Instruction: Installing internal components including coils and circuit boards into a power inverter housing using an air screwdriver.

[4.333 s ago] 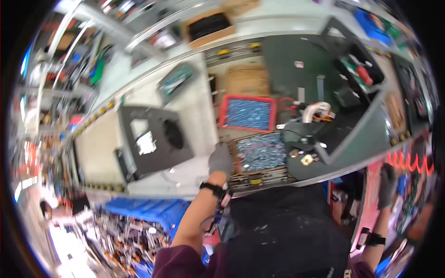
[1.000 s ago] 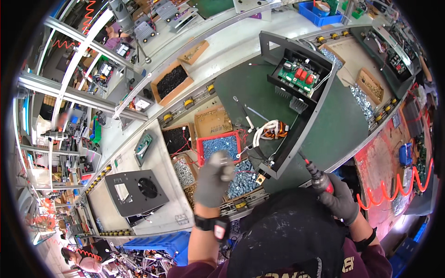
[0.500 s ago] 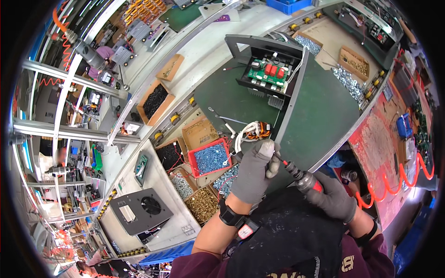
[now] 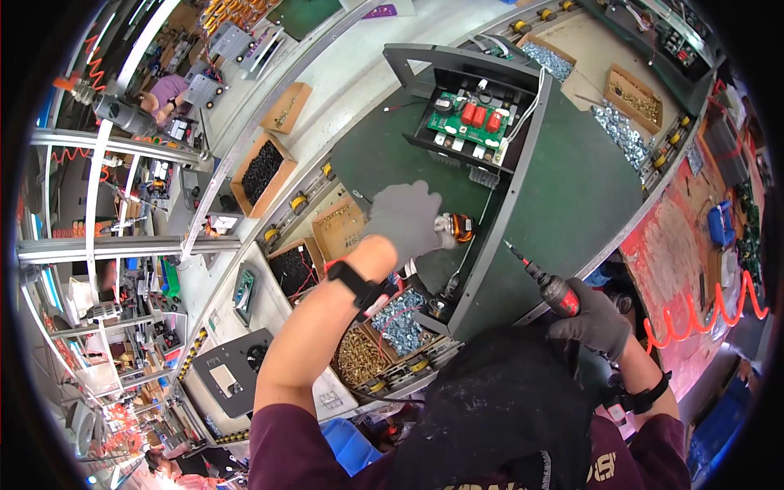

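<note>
My left hand (image 4: 402, 219), in a grey glove, is over the green work surface with its fingers curled round white cables (image 4: 443, 225). These run to a copper-wound coil (image 4: 462, 229) beside the inner wall of a black metal chassis (image 4: 516, 192). A white cable end shows below the hand. My right hand (image 4: 594, 320), also gloved, is closed round a red and black power screwdriver (image 4: 559, 294). Its bit points up and left, off the near side of the chassis. A green circuit board (image 4: 469, 124) with red components sits in the far part of the chassis.
Left of the chassis stand boxes of blue-grey screws (image 4: 400, 322), brass screws (image 4: 359, 355) and black screws (image 4: 263, 175). Loose silvery fasteners (image 4: 621, 139) lie at the right. A coiled red air hose (image 4: 702, 327) hangs by a worn red bench (image 4: 678, 245). A black fan panel (image 4: 229, 371) lies at lower left.
My left hand has moved up and left, away from the screwdriver tip and onto the white cables. My right hand has shifted slightly right and down with the screwdriver.
</note>
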Motion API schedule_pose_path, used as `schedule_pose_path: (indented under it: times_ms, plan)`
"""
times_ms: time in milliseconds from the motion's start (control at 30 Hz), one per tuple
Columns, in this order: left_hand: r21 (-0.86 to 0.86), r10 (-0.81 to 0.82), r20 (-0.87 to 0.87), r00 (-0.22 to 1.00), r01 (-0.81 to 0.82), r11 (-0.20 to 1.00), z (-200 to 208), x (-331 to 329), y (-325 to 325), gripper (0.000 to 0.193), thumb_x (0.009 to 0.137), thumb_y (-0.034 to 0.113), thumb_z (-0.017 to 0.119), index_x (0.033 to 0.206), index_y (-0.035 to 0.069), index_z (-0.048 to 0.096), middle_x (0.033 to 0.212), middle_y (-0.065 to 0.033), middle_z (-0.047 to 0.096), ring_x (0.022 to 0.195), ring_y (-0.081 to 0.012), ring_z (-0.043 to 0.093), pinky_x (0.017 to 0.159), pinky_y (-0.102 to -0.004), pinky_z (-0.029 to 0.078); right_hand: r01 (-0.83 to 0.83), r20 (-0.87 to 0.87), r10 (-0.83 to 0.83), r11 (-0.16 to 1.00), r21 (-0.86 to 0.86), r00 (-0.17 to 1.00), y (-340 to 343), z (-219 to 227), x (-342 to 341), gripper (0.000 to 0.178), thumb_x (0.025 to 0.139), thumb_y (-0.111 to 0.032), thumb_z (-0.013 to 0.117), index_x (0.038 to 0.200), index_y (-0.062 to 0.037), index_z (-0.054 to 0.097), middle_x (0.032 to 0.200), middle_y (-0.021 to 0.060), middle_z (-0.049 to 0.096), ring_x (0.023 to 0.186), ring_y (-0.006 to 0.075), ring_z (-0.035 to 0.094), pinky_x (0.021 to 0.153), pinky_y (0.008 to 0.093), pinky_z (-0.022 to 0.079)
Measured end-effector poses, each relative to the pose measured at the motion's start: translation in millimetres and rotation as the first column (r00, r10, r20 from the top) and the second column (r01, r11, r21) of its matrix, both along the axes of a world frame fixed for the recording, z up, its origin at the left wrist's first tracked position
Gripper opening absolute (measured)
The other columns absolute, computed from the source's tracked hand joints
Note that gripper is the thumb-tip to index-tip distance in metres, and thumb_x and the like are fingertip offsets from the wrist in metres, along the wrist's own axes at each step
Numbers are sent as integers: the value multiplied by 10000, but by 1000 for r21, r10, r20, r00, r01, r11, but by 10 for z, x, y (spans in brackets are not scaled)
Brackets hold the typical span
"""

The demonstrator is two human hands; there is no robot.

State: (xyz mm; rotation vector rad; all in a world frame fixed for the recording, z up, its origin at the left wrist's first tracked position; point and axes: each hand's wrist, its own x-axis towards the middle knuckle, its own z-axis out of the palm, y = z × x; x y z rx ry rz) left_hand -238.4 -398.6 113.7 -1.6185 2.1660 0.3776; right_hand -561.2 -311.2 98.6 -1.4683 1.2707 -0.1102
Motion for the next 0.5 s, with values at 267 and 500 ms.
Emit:
schedule_pose_path:
  times_ms: [267,500]
  plan:
    - [385,57,84,995,-86,919,-518,58,-232,538,703,455,748,1131,152,631,1063,-96,622,980,-311,633,821,-420,516,-108,-192,128,988,112,973,-265,-29,119,688,622,-381,836,1164,-79,538,845,154,660,822,327,660,718,393,500]
    - [18,50,-314,948,-46,999,-567,-51,-74,245,761,156,659,1005,144,674,965,-97,662,884,-298,666,724,-394,528,-214,-271,178,971,-108,946,-322,-118,210,769,611,-482,816,1199,-80,526,824,168,666,795,390,648,695,425,498]
